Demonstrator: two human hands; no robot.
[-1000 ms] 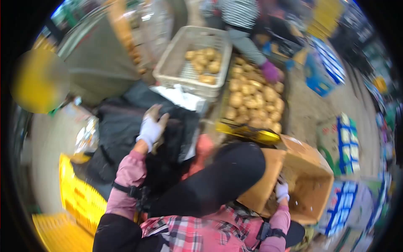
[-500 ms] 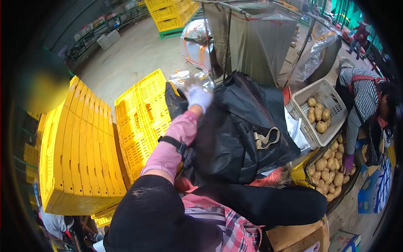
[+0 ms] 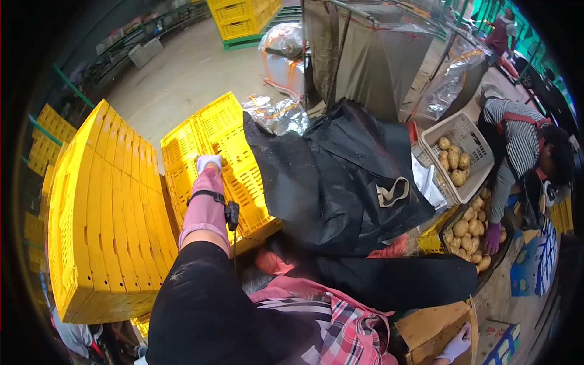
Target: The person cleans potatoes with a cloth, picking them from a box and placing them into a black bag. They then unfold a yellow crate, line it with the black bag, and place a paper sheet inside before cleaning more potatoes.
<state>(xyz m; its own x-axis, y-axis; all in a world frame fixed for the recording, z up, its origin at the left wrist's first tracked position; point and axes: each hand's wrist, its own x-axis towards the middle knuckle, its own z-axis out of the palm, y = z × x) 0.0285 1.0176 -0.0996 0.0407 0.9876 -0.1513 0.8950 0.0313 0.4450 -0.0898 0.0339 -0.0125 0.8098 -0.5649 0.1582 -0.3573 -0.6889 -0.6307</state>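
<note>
My left hand [image 3: 210,162], in a pale glove, is on the flat yellow plastic crate [image 3: 188,143] at the top of the nearer stack. Its fingers are bent at the crate's middle edge, though their tips are hidden. Beside that crate lies a crumpled black bag [image 3: 359,164] with a beige strap [image 3: 392,193]. At the bottom right, my right hand [image 3: 456,345], also gloved, is over the rim of an open cardboard box [image 3: 431,328]. Its fingers are stretched and nothing shows in them.
A tall stack of folded yellow crates [image 3: 109,213] stands at left. On the right, a person in a striped top [image 3: 520,131] bends over a potato-filled crate [image 3: 433,242]. A grey crate [image 3: 483,159] holds several potatoes. Plastic-draped frames [image 3: 377,67] stand behind.
My left hand has left the black bag's edge and moved left onto the yellow crate. My right hand has come into view at the bottom right. The bag's near-left edge has shifted.
</note>
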